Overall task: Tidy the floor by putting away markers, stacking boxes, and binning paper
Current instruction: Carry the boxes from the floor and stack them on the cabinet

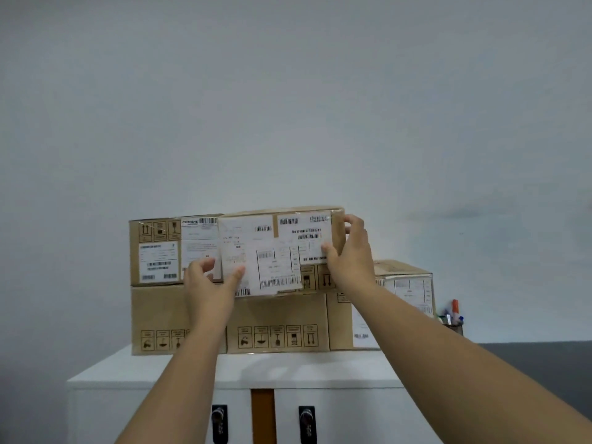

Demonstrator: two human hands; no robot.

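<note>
A: What should the person take care of while placing this box (282, 251)?

B: It is the labelled cardboard box held with both hands, in front of the second layer of the stack on the white cabinet (230, 370). It seems to be just above the lower middle box (277, 325), beside the upper left box (155, 251). I cannot tell if its bottom already touches. My advice: lower it flat, push it back until its face is in line with the neighbours, and close the gap on the left side. If it sits half on an edge, it may tip forward.

A: How are the hands?

B: The left hand (208, 280) is at the lower left corner. Its thumb presses on the front label and the other fingers curl around the left side, so it grips the corner, half closed. The right hand (347, 251) is higher, on the right edge, with the thumb on the front face and the fingers wrapped over the upper right corner. Both forearms reach up and forward, almost straight.

A: And the rest of the task?

B: Markers stand in a pen holder (453, 322) at the right of the low box (403, 283). The floor and the paper are not in view.
</note>
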